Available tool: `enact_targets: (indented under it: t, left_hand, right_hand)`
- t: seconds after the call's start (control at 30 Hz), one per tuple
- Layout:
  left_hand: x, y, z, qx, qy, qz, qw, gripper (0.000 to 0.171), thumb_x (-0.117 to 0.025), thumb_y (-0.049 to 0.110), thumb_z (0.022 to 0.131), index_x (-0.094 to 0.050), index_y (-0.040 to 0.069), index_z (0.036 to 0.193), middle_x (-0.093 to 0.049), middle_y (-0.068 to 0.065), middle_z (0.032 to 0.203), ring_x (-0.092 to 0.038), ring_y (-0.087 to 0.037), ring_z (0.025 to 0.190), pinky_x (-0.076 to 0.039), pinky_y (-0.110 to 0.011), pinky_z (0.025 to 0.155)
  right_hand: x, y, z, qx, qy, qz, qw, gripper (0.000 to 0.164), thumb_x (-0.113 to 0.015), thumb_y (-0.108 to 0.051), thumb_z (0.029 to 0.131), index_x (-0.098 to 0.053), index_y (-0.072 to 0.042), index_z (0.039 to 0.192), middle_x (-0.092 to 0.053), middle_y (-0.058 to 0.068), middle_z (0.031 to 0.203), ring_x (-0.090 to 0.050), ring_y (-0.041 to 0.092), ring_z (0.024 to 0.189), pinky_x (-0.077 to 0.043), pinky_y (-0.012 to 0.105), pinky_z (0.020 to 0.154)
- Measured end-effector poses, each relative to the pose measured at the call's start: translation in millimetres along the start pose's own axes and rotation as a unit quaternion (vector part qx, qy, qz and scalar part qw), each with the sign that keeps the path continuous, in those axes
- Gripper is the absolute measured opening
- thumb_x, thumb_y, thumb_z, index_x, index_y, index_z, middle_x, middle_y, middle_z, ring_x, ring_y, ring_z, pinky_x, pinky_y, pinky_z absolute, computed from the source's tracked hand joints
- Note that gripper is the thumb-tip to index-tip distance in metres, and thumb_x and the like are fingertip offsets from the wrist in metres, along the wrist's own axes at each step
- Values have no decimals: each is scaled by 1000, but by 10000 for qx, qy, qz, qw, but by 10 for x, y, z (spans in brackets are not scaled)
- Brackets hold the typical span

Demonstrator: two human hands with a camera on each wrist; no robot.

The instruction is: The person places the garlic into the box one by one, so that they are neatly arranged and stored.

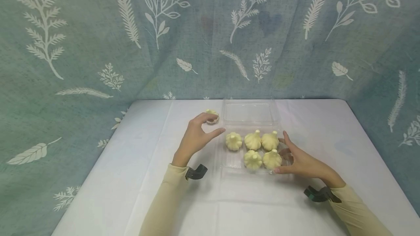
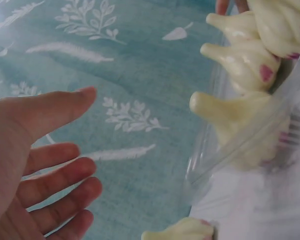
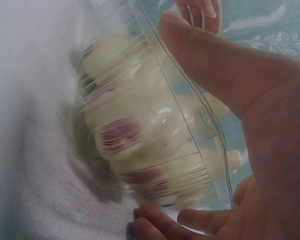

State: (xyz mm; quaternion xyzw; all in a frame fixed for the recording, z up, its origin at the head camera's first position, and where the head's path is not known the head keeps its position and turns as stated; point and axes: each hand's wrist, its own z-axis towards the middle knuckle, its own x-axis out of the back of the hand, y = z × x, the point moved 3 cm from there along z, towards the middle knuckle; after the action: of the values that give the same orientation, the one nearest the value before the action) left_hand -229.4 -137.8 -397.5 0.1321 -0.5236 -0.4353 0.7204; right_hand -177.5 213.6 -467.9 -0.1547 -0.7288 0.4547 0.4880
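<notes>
A clear plastic clamshell container (image 1: 232, 161) sits on the table with several pale garlic bulbs (image 1: 253, 140) inside, stems up. Its front left spot holds no bulb. My right hand (image 1: 300, 161) holds the container's right end, the thumb at the front corner of the rim and the fingers along the side wall. One loose garlic bulb (image 1: 211, 112) lies on the table beyond the container's left side. My left hand (image 1: 197, 134) hovers beside that bulb, its fingers reaching over it in the head view. In the left wrist view the thumb and fingers are spread, with nothing between them.
The container's clear lid (image 1: 251, 114) lies folded back toward the rear of the table. A white cloth (image 1: 157, 177) covers the tabletop. Behind it hangs a blue-green curtain (image 1: 203, 46) with white leaf prints.
</notes>
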Motion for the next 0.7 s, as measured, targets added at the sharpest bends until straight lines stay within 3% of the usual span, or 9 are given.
enact_targets:
  t: [0.13,0.33,0.7]
  left_hand:
    - [122,-48,7,79,395,-226,9989,43,-85,29,87,-72,12,123,-73,-7,121,-69,-23,109,-57,-45,99]
    - [267,-179,35,450,931,-641,9926,43,-83,27,89,-71,11,126,-72,-10,125,-69,-28,112,-57,-51,100]
    - [269,-591,113,1049,1300,-1142,9793,52,-83,33,89,-67,8,133,-68,-14,130,-65,-36,120,-53,-58,105]
  right_hand:
    - [-1,-16,0,1,-6,78,10000,136,-86,-33,85,24,-2,160,-13,27,171,-57,38,131,-53,57,101]
    - [-16,31,9,-23,17,14,10000,136,-85,-36,86,24,-2,160,-12,26,171,-56,39,132,-53,57,101]
    - [-17,41,15,-6,22,31,10000,136,-86,-36,85,23,-1,160,-13,25,171,-57,37,131,-54,50,99]
